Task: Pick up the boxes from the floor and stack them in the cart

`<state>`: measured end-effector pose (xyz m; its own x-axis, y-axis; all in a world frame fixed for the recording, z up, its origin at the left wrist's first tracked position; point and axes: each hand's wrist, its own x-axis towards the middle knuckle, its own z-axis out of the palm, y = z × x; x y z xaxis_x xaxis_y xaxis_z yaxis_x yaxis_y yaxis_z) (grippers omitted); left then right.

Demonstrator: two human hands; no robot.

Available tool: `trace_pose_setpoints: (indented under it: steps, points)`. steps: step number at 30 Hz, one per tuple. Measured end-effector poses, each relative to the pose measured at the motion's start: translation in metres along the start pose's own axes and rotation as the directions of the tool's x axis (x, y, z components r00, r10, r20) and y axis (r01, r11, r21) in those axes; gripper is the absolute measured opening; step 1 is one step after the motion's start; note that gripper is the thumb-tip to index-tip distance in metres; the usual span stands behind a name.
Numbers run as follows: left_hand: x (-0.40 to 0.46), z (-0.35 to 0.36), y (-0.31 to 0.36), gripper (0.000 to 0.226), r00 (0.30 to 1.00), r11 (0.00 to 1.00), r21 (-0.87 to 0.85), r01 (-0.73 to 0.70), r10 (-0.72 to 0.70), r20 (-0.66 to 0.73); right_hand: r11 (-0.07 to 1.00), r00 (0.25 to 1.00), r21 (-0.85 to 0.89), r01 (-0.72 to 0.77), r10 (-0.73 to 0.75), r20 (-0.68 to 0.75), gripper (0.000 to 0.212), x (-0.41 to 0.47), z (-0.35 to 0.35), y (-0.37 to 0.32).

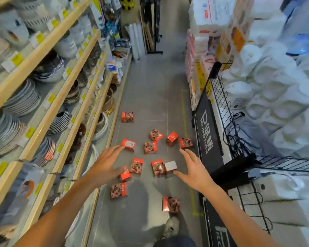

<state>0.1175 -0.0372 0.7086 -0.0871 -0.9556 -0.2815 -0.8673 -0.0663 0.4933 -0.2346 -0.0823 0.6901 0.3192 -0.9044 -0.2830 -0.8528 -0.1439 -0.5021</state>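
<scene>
Several small red boxes lie scattered on the grey aisle floor (150, 97). One box (127, 117) lies apart, farther down the aisle. Others cluster in the middle, such as a box (150, 147) and a box (158, 167) beside a white-faced box (170, 166). Two more lie nearer me, a box (118, 190) and a box (170, 204). My left hand (105, 164) stretches out open above the boxes at the left, partly covering one box (125, 175). My right hand (193, 168) reaches out open just right of the white-faced box. Neither hand holds anything. No cart is in view.
Shelves of plates and bowls (34, 104) line the left side. On the right stand a black wire promotion rack (221, 107) with white packaged goods (275, 86) and stacked cartons (212, 32). My shoe (171, 227) is at the bottom.
</scene>
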Motion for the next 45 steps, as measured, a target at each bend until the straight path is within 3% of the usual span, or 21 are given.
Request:
trace_pose_setpoints:
  steps: [4,9,14,19,23,26,30,33,36,45]
  points:
    - [0.025,-0.003,-0.021,0.095,0.995,0.996,-0.017,0.09,-0.09,-0.042,0.999,0.996,-0.023,0.043,-0.042,0.076,0.09,0.049,0.011,-0.003]
    - [0.04,0.021,-0.072,0.079,0.974,0.963,-0.159,0.219,-0.225,-0.022,0.998,0.983,-0.037,0.057,-0.05,0.177,0.088,0.101,0.045,-0.016]
    - [0.072,0.071,-0.158,0.08,0.938,0.921,-0.183,0.344,-0.328,0.113,0.998,0.972,-0.034,0.052,-0.043,0.232,0.087,0.164,0.105,-0.037]
    - [0.125,0.133,-0.251,0.078,0.905,0.881,-0.217,0.421,-0.394,0.159,1.0,0.96,-0.003,0.004,-0.002,0.28,0.092,0.24,0.207,-0.031]
    - [0.155,0.203,-0.326,0.097,0.907,0.861,-0.292,0.416,-0.414,0.074,0.999,0.941,0.018,-0.035,0.027,0.336,0.095,0.297,0.302,-0.023]
    - [0.168,0.261,-0.372,0.072,0.905,0.834,-0.359,0.42,-0.412,0.104,0.995,0.941,0.056,-0.079,0.056,0.334,0.102,0.33,0.384,-0.008]
    - [0.172,0.335,-0.419,0.066,0.902,0.821,-0.381,0.425,-0.418,0.106,0.993,0.929,0.087,-0.08,0.043,0.367,0.107,0.369,0.482,0.009]
    - [0.181,0.384,-0.445,0.061,0.887,0.805,-0.383,0.453,-0.451,0.1,0.99,0.93,0.098,-0.102,0.059,0.363,0.111,0.396,0.55,0.026]
    - [0.181,0.436,-0.471,0.071,0.876,0.789,-0.388,0.477,-0.463,0.133,0.983,0.917,0.111,-0.145,0.091,0.389,0.118,0.42,0.621,0.042]
    - [0.154,0.522,-0.512,0.07,0.86,0.791,-0.339,0.51,-0.462,0.215,0.941,0.937,0.179,-0.287,0.238,0.254,0.133,0.463,0.775,0.061]
